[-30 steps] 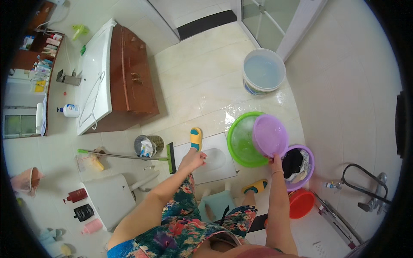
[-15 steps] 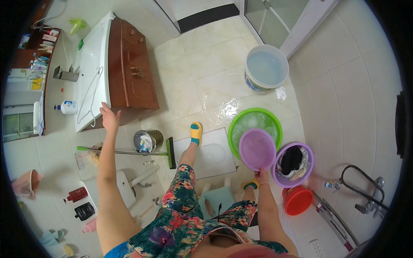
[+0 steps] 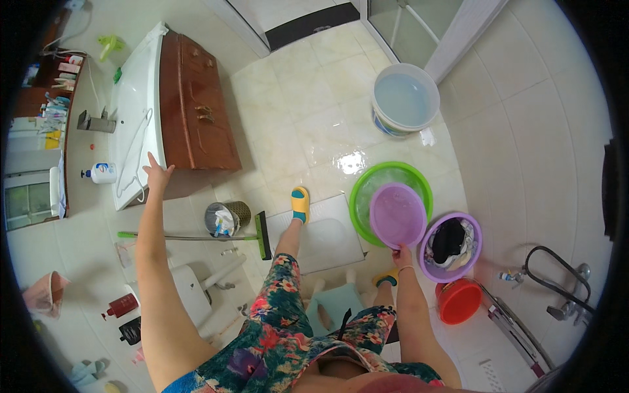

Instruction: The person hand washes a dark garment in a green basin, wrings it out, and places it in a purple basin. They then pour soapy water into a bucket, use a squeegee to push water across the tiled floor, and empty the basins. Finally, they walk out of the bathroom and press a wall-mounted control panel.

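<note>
My left hand (image 3: 158,177) is stretched out with fingers apart at the front corner of the white washbasin counter (image 3: 152,85); whether it touches the edge I cannot tell. A white clothes hanger (image 3: 139,144) lies on that counter beside it. My right hand (image 3: 403,257) grips the near rim of a small purple basin (image 3: 398,215). That basin is over the right part of a larger green basin (image 3: 354,213), which holds sudsy water. Close by on the right, a second purple basin (image 3: 480,247) holds dark and light clothes (image 3: 451,241).
A white bucket (image 3: 405,98) of water stands beyond the basins, a red bucket (image 3: 458,302) nearer. Wet floor (image 3: 350,162) shines between. A floor squeegee (image 3: 263,236), a waste bin (image 3: 229,219), a squat toilet (image 3: 327,236) and a light blue stool (image 3: 334,304) are around my legs.
The small purple basin has shifted slightly away from me over the green one, with my right hand on its rim. My left hand has moved slightly left at the counter corner.
</note>
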Action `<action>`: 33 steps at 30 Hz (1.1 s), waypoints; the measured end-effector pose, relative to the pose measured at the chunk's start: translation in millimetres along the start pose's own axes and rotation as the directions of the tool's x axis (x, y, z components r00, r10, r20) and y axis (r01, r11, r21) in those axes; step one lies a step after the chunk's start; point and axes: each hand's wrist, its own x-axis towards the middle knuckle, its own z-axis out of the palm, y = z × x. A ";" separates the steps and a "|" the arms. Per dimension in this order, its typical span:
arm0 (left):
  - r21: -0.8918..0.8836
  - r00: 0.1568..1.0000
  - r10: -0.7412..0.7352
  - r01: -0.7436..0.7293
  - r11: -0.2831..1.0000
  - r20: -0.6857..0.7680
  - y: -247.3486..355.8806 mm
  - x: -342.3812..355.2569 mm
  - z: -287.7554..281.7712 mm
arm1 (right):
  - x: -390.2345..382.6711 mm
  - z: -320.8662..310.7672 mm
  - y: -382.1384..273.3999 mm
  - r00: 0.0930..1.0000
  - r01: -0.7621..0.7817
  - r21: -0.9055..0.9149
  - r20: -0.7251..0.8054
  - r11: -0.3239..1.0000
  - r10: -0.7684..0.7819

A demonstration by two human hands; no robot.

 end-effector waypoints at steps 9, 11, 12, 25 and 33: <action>-0.319 0.994 0.046 -0.075 0.945 -0.097 -30.6 33.6 49.1 | 5.9 8.7 15.6 0.998 -0.056 -0.016 0.027 0.998 0.057; -0.361 0.992 0.036 -0.079 0.929 -0.124 -52.1 37.4 52.5 | 3.7 16.4 23.0 0.993 -0.108 -0.010 0.038 0.994 0.108; -0.355 0.991 0.036 -0.078 0.931 -0.125 -54.1 36.3 54.6 | -0.4 19.4 25.2 0.993 -0.115 -0.002 0.040 0.993 0.115; -0.253 0.994 0.034 -0.060 0.966 -0.107 -20.6 20.5 39.8 | 2.9 20.9 31.3 0.997 -0.076 -0.028 0.022 0.997 0.077; -0.222 0.991 0.050 -0.077 0.972 -0.126 -24.7 26.7 41.5 | 11.0 35.0 -2.4 0.995 0.037 -0.199 0.102 0.979 -0.017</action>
